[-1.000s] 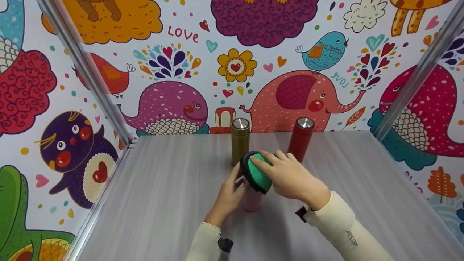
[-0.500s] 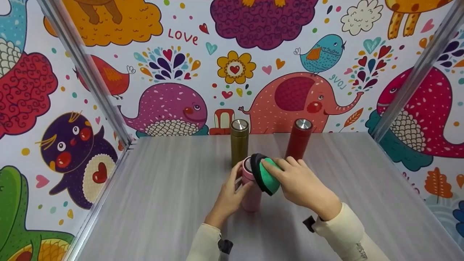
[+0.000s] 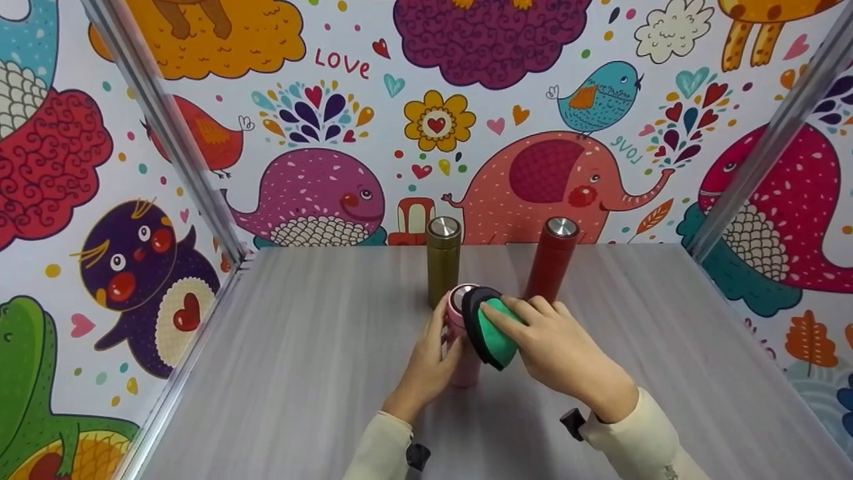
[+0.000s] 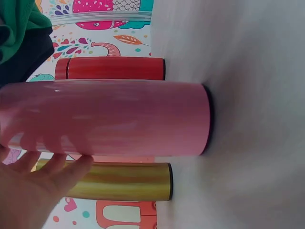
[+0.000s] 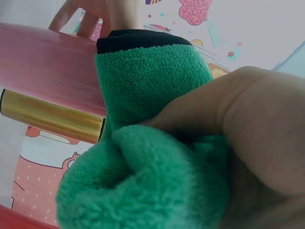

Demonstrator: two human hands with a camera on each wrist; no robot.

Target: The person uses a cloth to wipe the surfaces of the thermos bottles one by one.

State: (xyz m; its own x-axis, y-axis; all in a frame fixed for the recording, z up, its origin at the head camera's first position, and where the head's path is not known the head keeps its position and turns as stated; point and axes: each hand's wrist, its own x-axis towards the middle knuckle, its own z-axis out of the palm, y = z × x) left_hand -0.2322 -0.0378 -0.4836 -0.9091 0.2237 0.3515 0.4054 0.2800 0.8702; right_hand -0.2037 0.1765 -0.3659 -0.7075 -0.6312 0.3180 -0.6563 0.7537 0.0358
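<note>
Bottle (image 4: 119, 117), glossy pink, silver-topped and black-based, is grasped upright on the bench (image 3: 320, 347) by the left hand (image 3: 426, 363); fluffy green, black-edged cloth (image 3: 498, 337) is gripped beside its top by the right hand (image 3: 563, 350).

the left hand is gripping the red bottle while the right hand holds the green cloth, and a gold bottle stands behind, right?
Not quite: the left hand grips the pink bottle, not a red one, as the left wrist view shows. The right hand does hold the green cloth, and a gold bottle stands behind.
</note>
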